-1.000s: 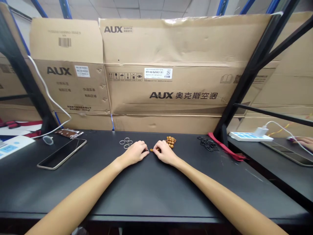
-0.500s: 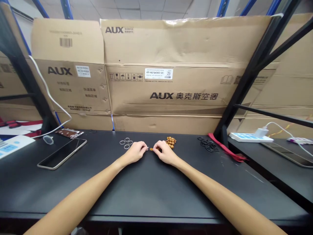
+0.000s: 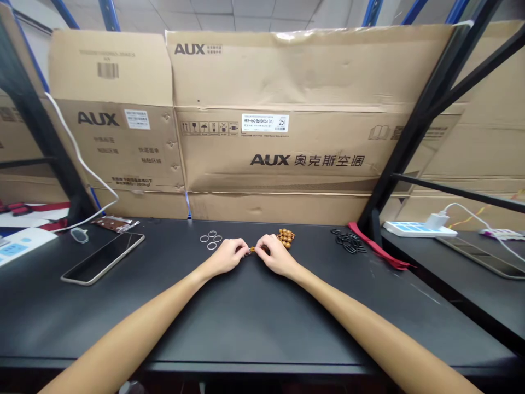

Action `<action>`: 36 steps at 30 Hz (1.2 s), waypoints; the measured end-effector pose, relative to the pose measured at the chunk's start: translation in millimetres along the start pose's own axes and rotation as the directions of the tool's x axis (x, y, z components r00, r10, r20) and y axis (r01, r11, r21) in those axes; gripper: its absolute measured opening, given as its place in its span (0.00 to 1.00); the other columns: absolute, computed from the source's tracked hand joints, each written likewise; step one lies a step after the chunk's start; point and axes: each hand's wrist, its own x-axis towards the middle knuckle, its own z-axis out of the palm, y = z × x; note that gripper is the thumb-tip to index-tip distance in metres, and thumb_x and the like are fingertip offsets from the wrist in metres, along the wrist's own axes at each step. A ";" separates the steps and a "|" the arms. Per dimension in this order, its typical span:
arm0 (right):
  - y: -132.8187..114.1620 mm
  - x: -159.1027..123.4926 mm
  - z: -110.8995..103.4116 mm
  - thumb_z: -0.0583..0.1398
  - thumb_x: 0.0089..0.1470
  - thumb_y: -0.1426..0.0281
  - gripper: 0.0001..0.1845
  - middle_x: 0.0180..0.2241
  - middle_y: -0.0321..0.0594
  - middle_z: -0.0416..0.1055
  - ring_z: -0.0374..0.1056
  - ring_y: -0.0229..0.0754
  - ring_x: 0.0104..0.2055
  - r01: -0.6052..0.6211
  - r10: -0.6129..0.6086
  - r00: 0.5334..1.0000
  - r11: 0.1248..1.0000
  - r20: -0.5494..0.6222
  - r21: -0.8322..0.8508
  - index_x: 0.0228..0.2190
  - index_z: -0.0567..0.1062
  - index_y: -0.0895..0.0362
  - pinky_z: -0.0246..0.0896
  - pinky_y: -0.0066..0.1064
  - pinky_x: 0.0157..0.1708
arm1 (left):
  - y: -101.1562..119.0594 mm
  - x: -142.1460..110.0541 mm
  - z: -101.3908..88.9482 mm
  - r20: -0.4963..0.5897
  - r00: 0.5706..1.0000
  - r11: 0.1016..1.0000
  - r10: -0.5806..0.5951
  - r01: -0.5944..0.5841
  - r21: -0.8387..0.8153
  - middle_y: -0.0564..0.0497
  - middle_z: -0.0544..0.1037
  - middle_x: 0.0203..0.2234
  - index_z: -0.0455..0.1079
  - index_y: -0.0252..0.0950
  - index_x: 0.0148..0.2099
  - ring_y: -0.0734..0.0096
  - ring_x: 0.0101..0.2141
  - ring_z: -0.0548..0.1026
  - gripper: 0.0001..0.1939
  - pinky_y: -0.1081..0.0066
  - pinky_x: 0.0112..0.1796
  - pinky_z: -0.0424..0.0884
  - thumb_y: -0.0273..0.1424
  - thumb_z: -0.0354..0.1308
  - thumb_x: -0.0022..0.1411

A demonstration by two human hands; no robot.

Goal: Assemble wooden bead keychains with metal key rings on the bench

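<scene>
Matte-black table (image 3: pixel 246 317), bare left hand (image 3: pixel 227 255) and right hand (image 3: pixel 276 255) nearly meeting towards its back edge.

Forearms (image 3: pixel 135 327) slant in from the front edge — both hands curled into a pinch. Round, glossy brown beads (image 3: pixel 286 238) cluster just behind the right; four thin silvery rings (image 3: pixel 211 242) lie beyond the left. The right grips an amber-brown piece (image 3: pixel 253 249) between the hands — what the left pinches is too tiny to tell.

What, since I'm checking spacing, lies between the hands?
In the head view, a small orange piece shows between the left hand and right hand; contact is unclear.
</scene>
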 end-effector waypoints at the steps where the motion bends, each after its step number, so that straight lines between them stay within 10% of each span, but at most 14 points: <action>1: -0.3 0.0 -0.1 0.55 0.56 0.72 0.07 0.27 0.37 0.67 0.59 0.40 0.33 -0.002 0.002 1.000 1.000 0.001 -0.003 0.25 0.67 0.55 0.56 0.32 0.35 | 0.0 0.1 0.0 0.001 1.000 1.000 -0.001 0.001 -0.004 0.50 0.78 0.28 0.72 0.34 0.33 0.71 0.30 0.74 0.13 0.73 0.34 0.67 0.33 0.48 0.63; 21: 3.8 0.2 3.4 0.56 0.53 0.74 0.07 0.26 0.37 0.67 0.60 0.40 0.32 -0.024 0.024 1.000 0.998 -0.004 -0.049 0.24 0.67 0.56 0.56 0.32 0.36 | -0.7 1.2 -4.3 0.081 0.996 0.998 -0.033 0.037 -0.049 0.50 0.78 0.30 0.72 0.34 0.35 0.69 0.32 0.74 0.15 0.72 0.36 0.68 0.36 0.48 0.63; 36: 3.3 -2.1 4.1 0.56 0.56 0.73 0.05 0.30 0.39 0.67 0.59 0.42 0.36 0.114 -0.113 0.993 0.990 0.015 -0.077 0.27 0.67 0.56 0.56 0.34 0.38 | -4.4 -3.1 -4.4 0.100 0.976 0.958 0.194 -0.210 0.196 0.48 0.71 0.37 0.66 0.36 0.31 0.66 0.39 0.68 0.11 0.65 0.44 0.66 0.35 0.50 0.64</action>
